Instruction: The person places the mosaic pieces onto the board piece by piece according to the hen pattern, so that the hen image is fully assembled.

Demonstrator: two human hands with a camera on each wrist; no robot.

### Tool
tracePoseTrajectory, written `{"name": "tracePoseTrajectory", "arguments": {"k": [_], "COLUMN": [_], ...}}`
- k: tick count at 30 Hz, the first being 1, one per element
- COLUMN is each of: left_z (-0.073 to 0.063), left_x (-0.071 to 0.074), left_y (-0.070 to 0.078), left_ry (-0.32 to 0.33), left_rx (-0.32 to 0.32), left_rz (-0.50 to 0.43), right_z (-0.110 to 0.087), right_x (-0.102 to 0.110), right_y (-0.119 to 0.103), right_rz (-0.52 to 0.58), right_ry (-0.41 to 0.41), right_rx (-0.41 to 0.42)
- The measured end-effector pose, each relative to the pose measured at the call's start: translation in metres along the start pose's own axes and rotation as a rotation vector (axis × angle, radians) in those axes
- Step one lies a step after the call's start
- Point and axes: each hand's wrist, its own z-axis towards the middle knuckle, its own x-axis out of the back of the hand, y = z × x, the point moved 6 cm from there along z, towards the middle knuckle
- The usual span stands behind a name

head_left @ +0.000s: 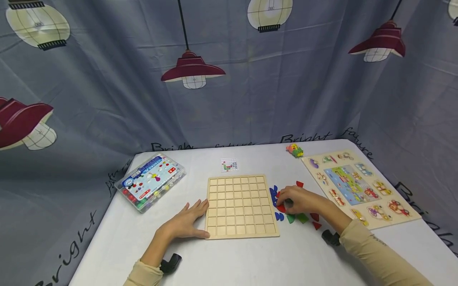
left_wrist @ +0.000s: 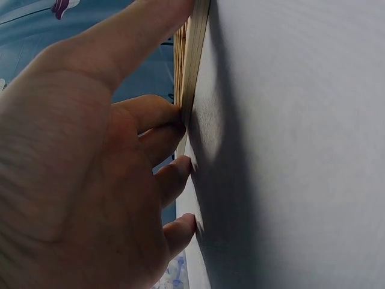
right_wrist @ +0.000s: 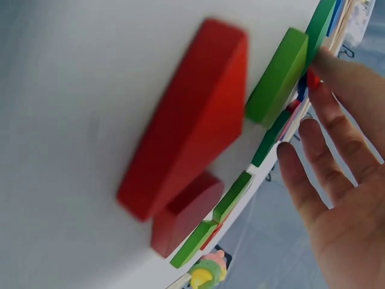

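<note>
A square wooden grid board [head_left: 241,206] lies flat on the table. My left hand [head_left: 187,220] rests at its left side with fingers spread, thumb and fingertips at the edge; the left wrist view shows the board's side edge [left_wrist: 195,54] by the thumb and index finger. Over a cluster of coloured pieces right of the board, my right hand [head_left: 295,198] pinches a red block [right_wrist: 313,79] between thumb and index finger. Around it lie blue pieces [head_left: 279,216], a light green block [right_wrist: 278,78], a dark green piece [head_left: 290,218] and a red triangular block [right_wrist: 189,120].
A clear plastic case [head_left: 150,180] with a printed label stands at the back left. Behind the board lies a small picture card [head_left: 229,165]. A colourful toy figure [head_left: 295,150] sits at the back edge. On the right is a wooden picture puzzle [head_left: 358,186].
</note>
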Motion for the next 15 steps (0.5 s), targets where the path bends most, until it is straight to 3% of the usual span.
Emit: {"name": "tracePoseTrajectory", "arguments": {"k": [9,15], "left_z": [-0.0002,0.0001], "left_x": [0.0,-0.0008], "left_y": [0.0001,-0.0017], "left_ry": [-0.004,0.001], "left_rx": [0.013,0.008], "left_rz": [-0.008,-0.004], "right_z": [-0.0007,-0.0017], "right_x": [0.0015,0.0068], "right_y": [-0.0052,-0.0071], "right_rz": [0.033,-0.008], "right_ry": [-0.038,0.007], "right_rx": [0.07,0.109]}}
